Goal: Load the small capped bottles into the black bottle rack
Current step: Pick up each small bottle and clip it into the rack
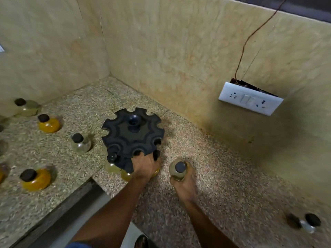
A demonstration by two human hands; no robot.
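The black bottle rack (133, 135), a round disc with notches around its rim and a central knob, stands on the speckled counter (215, 176) near the corner. My left hand (145, 165) grips the rack's near edge, over a bottle seated there. Another black-capped bottle (112, 162) hangs in a notch at the near left. My right hand (180, 178) holds a small pale bottle with a dark cap (179, 170), upright, just right of the rack. Loose bottles stand to the left: a clear one (80, 143), two with yellow contents (48, 123) (35, 179) and a pale one (26, 107).
Tiled walls (161, 51) close the corner behind the rack. A white socket plate (250, 98) hangs loose from the right wall with a wire above it. A small black-capped item (307, 223) lies at the far right. The counter's front edge and a grey ledge (71, 212) run at lower left.
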